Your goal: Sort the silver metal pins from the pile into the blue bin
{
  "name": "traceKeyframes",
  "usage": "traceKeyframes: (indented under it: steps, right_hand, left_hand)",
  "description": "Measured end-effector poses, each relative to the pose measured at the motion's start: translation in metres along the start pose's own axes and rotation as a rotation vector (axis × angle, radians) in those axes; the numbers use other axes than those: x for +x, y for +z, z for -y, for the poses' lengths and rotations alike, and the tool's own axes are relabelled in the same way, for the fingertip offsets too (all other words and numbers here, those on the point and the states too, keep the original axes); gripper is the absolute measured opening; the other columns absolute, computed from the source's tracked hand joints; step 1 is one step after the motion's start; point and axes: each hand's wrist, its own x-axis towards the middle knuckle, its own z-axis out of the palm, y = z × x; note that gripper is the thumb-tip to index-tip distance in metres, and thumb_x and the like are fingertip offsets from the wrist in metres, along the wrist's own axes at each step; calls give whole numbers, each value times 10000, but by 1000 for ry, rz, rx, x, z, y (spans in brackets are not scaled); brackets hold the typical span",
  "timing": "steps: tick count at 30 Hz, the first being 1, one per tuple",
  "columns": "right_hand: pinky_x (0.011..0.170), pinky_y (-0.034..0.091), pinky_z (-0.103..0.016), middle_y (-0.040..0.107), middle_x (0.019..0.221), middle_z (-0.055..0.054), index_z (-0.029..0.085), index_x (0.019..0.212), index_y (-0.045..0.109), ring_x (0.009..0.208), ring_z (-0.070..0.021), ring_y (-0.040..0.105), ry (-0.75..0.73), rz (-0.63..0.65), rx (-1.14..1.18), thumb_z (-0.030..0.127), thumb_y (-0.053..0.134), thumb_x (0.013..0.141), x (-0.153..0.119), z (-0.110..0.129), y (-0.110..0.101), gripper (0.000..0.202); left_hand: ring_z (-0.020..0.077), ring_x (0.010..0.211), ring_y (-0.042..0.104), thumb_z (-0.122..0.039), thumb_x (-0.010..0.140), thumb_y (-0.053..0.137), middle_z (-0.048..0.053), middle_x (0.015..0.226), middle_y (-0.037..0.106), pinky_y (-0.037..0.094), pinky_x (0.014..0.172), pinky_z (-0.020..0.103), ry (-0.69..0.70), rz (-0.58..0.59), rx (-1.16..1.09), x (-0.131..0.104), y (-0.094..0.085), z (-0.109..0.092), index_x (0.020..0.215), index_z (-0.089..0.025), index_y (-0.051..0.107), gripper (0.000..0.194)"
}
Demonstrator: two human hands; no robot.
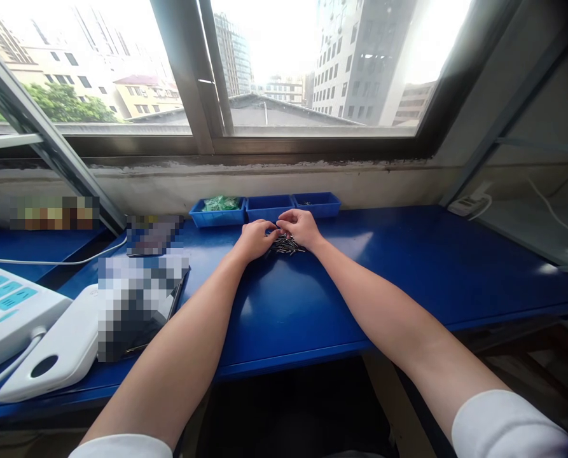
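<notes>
A pile of small dark and silvery metal pieces lies on the blue table, in front of the bins. At the pile's left edge is my left hand, its fingers and thumb drawn together in a pinch. My right hand is over the pile's right and back side, fingers curled and pinched close to the left fingertips. Whatever is between the fingers of either hand is too small to make out. Part of the pile is hidden by both hands.
Behind the hands stand three blue bins: the left one holds green material, then a middle one and a right one with small items. At left are a white power strip, a white device and blurred objects. A window is behind.
</notes>
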Motion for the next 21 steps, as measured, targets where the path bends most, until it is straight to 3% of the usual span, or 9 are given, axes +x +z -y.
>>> traceKeyframes:
  steps: [4, 7, 14, 21]
  right_hand:
    - [516, 517, -264, 607, 628, 20, 180, 772, 572, 551, -133, 607, 30, -14, 273, 313, 725, 619, 2, 0, 3, 254]
    - [576, 545, -286, 618, 676, 12, 179, 788, 570, 595, -138, 625, 34, -7, 351, 300, 724, 611, 3, 0, 2, 264]
    - [552, 494, -237, 641, 677, -6, 175, 762, 658, 601, -120, 596, -6, 5, 21, 350, 658, 678, 0, 2, -4, 194]
    - [667, 513, -258, 699, 781, -23, 177, 867, 705, 732, -149, 636, 38, 55, 55, 318, 686, 647, -3, 7, -7, 263]
  left_hand:
    - [193, 877, 615, -411, 853, 444, 37, 939, 691, 456, 803, 269, -4, -12, -71, 1, 0, 0, 904, -202, 683, 322]
    - [185, 849, 615, -403, 865, 430, 29, 906, 698, 455, 774, 265, 8, -27, -81, 2, 1, 1, 909, -207, 674, 316]
    - [198, 890, 608, -359, 878, 403, 45, 906, 690, 433, 817, 292, -57, -120, 37, 2, 0, 3, 898, -218, 685, 316]
    - [199, 914, 605, -368, 884, 406, 39, 923, 684, 426, 828, 297, -64, -118, 30, 2, -1, 3, 918, -229, 685, 314]
